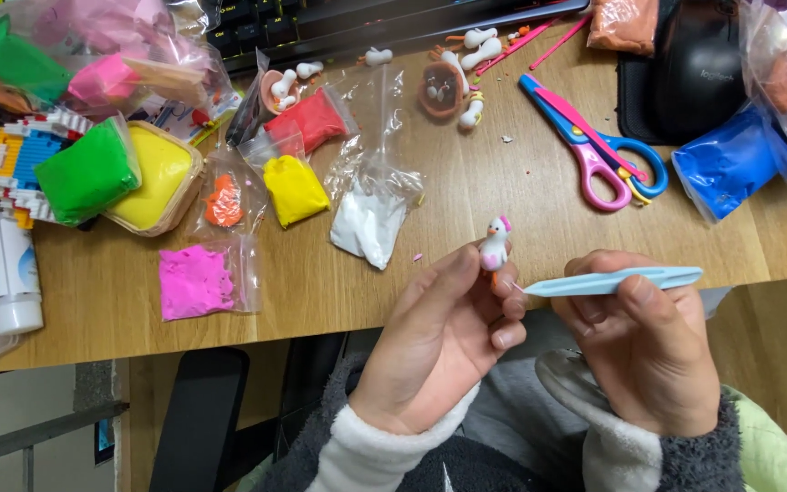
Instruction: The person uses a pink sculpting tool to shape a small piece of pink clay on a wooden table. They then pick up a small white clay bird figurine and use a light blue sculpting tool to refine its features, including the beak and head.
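White modelling-clay figurine (495, 244), small, bird-like, with a pink tuft on top and an orange stub below: pinched between thumb and fingertips of the left hand (439, 342), held upright above the near table edge.

Pale blue plastic sculpting tool (610, 281), flat and tapered: gripped pen-fashion in the closed right hand (644, 351), lying at 3 o'clock of the figurine, its tip just at the orange stub.

Handling note, as judgement: soft clay dents, so the pinch should stay light, the tool touch brief, wrists braced together.

Wooden table (503, 164): bears the rest.
- Clear bag of white clay (368, 219), 10 o'clock, near.
- Clear bag of yellow clay (293, 189), 10 o'clock, beyond it.
- Sheet of pink clay (195, 281), 9 o'clock, well apart.
- Pink-and-blue plastic scissors (594, 150), 1 o'clock.
- Bagged blue clay block (730, 164), 2 o'clock, well apart.
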